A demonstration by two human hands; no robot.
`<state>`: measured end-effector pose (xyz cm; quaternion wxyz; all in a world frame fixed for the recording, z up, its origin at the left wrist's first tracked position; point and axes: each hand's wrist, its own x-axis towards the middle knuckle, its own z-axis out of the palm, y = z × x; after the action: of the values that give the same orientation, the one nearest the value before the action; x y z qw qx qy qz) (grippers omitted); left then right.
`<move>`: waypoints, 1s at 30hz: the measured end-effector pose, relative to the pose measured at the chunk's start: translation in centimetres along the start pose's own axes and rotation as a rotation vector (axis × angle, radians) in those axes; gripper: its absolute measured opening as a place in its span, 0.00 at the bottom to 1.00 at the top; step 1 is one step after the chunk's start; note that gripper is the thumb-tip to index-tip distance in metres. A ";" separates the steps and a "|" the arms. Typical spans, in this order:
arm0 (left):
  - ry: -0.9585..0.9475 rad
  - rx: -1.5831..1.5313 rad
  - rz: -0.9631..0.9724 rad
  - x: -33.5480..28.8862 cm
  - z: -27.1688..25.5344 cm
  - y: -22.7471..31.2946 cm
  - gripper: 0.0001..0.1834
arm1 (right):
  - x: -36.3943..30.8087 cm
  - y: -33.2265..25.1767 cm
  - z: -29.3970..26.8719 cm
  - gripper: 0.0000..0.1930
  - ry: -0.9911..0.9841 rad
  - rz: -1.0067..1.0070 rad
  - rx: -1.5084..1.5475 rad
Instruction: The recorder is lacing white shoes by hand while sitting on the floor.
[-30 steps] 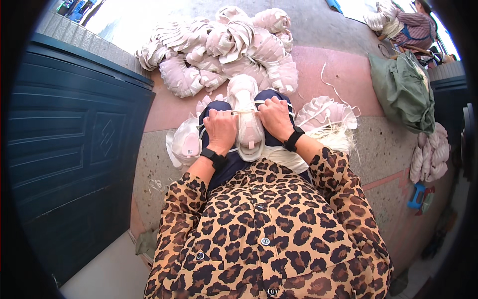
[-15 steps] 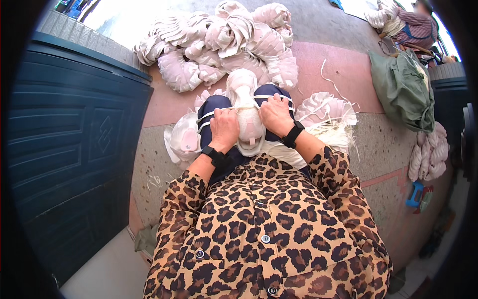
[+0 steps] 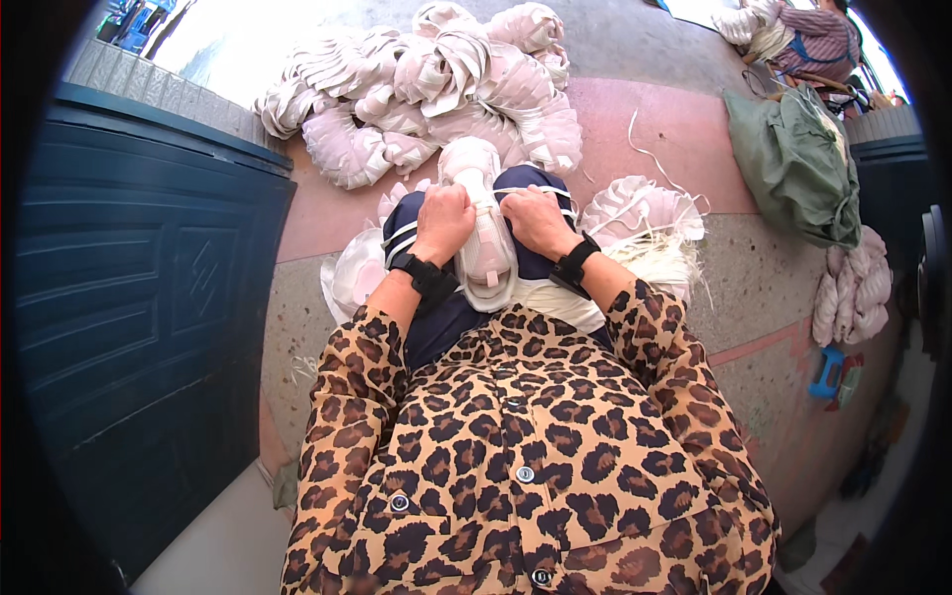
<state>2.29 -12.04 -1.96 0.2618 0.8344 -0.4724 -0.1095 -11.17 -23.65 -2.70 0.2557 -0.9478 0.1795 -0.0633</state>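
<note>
Between my knees lies a pale pink and white shoe upper (image 3: pixel 487 260), its heel end toward me and its toe end pointing away. My left hand (image 3: pixel 445 220) is closed in a fist at the upper's left edge, gripping a white shoelace mostly hidden by the fingers. On the other side, my right hand (image 3: pixel 538 220) pinches a white shoelace (image 3: pixel 528 189) near the lacing opening. White strands cross the dark trousers over both knees. Another pale upper (image 3: pixel 352 273) lies beside my left leg.
A large heap of bundled pink-white uppers (image 3: pixel 446 89) lies ahead. Right of my leg are another bundle (image 3: pixel 640 213) and loose white laces (image 3: pixel 659 260). Further right are a green sack (image 3: pixel 793 169), more uppers (image 3: pixel 853 288) and a blue object (image 3: pixel 825 372). A dark blue door (image 3: pixel 149 297) stands left; a person (image 3: pixel 818 45) sits far right.
My left hand has moved up and forward along the upper, its fist turned more upright. My right hand has shifted slightly toward the middle of the upper. The whole view has tilted a little.
</note>
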 end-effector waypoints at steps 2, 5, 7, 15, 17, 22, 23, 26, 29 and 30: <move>0.062 -0.047 0.029 -0.2 0.1 -0.3 0.07 | 0.4 -0.2 0.5 0.08 -0.013 0.057 -0.032; 0.101 -0.143 0.052 -0.2 0.2 -0.6 0.07 | 0.6 -0.6 0.3 0.07 0.017 0.047 -0.054; 0.090 -0.267 0.056 0.0 0.2 -0.7 0.06 | 0.3 -1.2 -0.2 0.07 0.046 0.049 -0.063; -0.131 -0.386 -0.060 0.9 -1.0 -0.1 0.08 | -0.4 -1.6 -0.8 0.11 -0.088 -0.012 -0.220; -0.177 -0.433 -0.101 1.0 -1.1 0.2 0.08 | 0.3 -0.4 -0.5 0.09 -0.158 0.017 -0.027; -0.271 -0.704 -0.224 1.4 -1.1 0.8 0.07 | -0.2 0.6 0.3 0.07 -0.010 -0.124 0.136; -0.275 -0.700 -0.237 1.5 -1.1 0.8 0.07 | -0.5 0.2 0.4 0.06 0.072 -0.156 0.128; -0.279 -0.807 -0.311 2.0 -1.4 0.6 0.07 | -0.5 -1.3 -0.2 0.05 0.020 -0.232 -0.090; -0.339 -0.942 -0.368 2.4 -1.9 0.3 0.11 | 0.3 -2.3 -1.2 0.05 0.007 -0.391 -0.598; -0.337 -0.929 -0.381 2.5 -2.2 0.1 0.11 | 0.5 -2.4 -1.6 0.05 0.001 -0.374 -0.601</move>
<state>4.42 -13.46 0.08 0.4999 0.6724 -0.2498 -0.4854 -10.25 -22.63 -0.11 -0.0508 -0.9972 0.0137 -0.0539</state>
